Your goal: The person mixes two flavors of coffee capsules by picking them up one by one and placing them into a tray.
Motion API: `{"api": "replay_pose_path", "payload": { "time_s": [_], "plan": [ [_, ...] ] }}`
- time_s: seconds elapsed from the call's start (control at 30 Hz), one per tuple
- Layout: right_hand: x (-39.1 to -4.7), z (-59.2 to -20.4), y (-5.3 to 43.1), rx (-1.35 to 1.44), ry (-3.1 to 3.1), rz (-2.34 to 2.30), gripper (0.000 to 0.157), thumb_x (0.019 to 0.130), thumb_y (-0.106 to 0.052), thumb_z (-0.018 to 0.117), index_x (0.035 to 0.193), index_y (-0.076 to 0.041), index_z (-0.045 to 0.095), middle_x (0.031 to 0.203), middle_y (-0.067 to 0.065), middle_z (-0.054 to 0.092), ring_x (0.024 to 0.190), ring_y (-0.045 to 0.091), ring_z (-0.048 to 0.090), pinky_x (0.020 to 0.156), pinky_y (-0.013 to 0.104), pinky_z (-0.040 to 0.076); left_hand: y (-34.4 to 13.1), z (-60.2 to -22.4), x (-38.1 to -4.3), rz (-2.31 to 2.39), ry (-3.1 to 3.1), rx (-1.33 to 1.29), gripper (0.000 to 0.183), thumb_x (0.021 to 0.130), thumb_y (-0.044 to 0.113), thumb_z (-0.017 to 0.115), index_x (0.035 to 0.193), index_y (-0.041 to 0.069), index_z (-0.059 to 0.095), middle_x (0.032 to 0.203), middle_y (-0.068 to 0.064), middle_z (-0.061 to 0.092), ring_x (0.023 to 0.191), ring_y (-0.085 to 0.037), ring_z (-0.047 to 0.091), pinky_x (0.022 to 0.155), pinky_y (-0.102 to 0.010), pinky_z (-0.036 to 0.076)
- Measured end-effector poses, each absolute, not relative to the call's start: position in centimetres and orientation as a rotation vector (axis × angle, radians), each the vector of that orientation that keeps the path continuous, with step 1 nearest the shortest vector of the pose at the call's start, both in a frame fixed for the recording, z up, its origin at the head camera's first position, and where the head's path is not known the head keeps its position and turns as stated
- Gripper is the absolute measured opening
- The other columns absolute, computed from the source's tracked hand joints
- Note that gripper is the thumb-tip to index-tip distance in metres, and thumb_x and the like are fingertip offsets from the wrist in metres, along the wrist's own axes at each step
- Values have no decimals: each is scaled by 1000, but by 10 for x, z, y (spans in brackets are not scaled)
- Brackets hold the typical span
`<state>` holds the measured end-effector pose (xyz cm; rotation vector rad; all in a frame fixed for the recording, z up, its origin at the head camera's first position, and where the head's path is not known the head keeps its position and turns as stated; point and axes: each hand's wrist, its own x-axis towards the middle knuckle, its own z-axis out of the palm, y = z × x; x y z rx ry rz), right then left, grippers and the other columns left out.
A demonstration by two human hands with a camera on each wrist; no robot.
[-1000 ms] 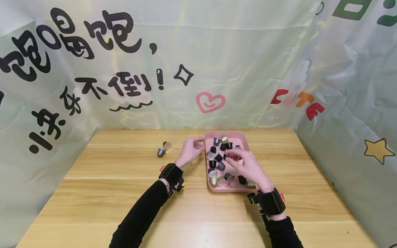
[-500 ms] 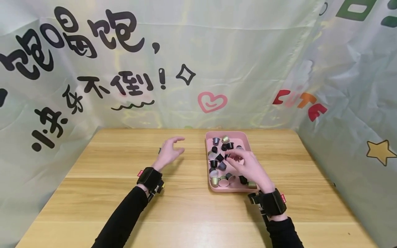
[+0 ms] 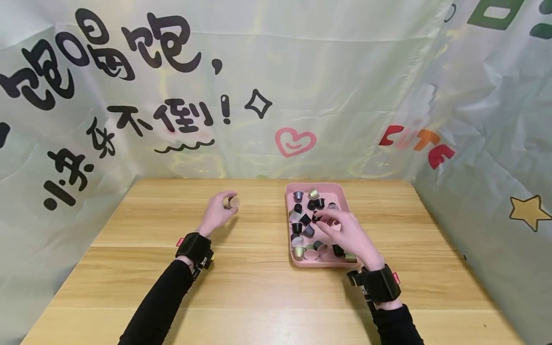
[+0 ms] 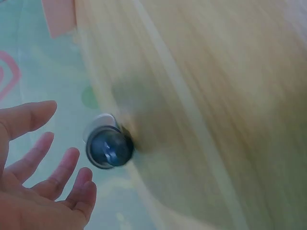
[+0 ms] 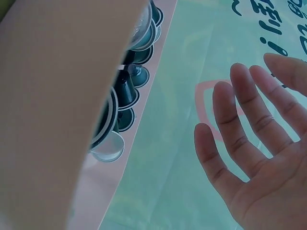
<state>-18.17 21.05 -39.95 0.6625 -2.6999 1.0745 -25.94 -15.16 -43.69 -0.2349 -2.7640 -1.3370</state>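
My left hand (image 3: 217,211) is at the left of the table, beside a pale-faced coffee capsule (image 3: 233,202). In the left wrist view its fingers are spread and bare, a small gap away from a dark capsule (image 4: 112,148) with the paler one behind it. The dark one is hidden by the hand in the head view. My right hand (image 3: 347,232) hovers over the pink tray (image 3: 316,186), its thumb and index fingertips close above a black capsule (image 3: 316,217). In the right wrist view that hand's fingers are loosely extended, nothing between them.
Several capsules, black, grey, gold and silver, lie scattered in the tray, such as a gold capsule (image 3: 298,252) at its near left corner. The wooden table (image 3: 267,297) meets a printed cloth backdrop (image 3: 345,96) behind and at both sides.
My left hand has left the tray's left edge and travelled left to the two loose capsules. My right hand has stayed nearly still over the tray.
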Motion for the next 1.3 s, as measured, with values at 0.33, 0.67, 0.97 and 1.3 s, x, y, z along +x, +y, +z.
{"api": "replay_pose_path", "payload": {
  "time_s": [0.33, 0.67, 0.97, 1.3],
  "plan": [
    [-181, -403, 214, 680, -2691, 1064, 22, 98, -16, 65, 118, -10, 71, 108, 6, 75, 88, 14, 65, 79, 37, 54, -169, -447, -259, -1269, -2822, -193, 56, 86, 2, 73, 139, -1, 54, 143, -27, 54, 126, -43, 53, 102, -55, 47],
    [-179, -406, 218, 655, -2709, 1054, 25, 99, -18, 64, 121, -7, 70, 112, 12, 74, 88, 14, 64, 77, 28, 51, -173, -448, -254, -1248, -2884, -185, 53, 82, -5, 72, 133, 0, 59, 139, -28, 56, 124, -46, 56, 106, -59, 46],
    [-179, -406, 220, 623, -2716, 1051, 23, 99, -20, 64, 120, -12, 71, 104, 1, 75, 89, 12, 64, 80, 29, 52, -176, -449, -256, -1199, -2921, -220, 47, 79, -9, 72, 125, 0, 64, 129, -29, 62, 112, -43, 63, 102, -58, 49],
    [-181, -407, 223, 632, -2691, 1036, 19, 98, -17, 65, 115, -10, 73, 100, 3, 77, 87, 13, 66, 79, 27, 52, -178, -451, -257, -1171, -2955, -277, 40, 79, -10, 72, 118, -1, 67, 125, -28, 65, 109, -43, 65, 96, -55, 52]
  ]
}}
